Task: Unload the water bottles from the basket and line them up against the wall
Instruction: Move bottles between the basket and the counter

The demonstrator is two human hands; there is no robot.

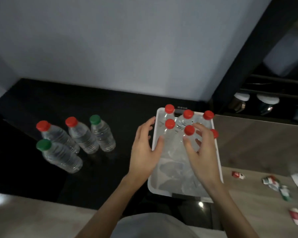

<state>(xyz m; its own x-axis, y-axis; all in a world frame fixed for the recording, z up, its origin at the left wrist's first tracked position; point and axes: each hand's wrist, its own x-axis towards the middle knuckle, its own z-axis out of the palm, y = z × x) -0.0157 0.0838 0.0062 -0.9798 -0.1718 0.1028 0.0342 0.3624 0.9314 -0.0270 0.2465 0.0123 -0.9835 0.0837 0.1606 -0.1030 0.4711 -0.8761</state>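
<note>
A white basket sits on the black counter and holds several clear water bottles with red caps. My left hand hovers over the basket's left rim, fingers spread, holding nothing. My right hand is over the basket with fingers apart around a red-capped bottle, not closed on it. To the left, several bottles stand on the counter away from the wall: two with red caps, two with green caps. The grey wall rises behind the counter.
A dark vertical frame stands right of the wall, with a shelf holding two white-lidded containers. Crumpled red, white and green wrappers lie on the wooden surface at the right. My light shirt fills the bottom edge.
</note>
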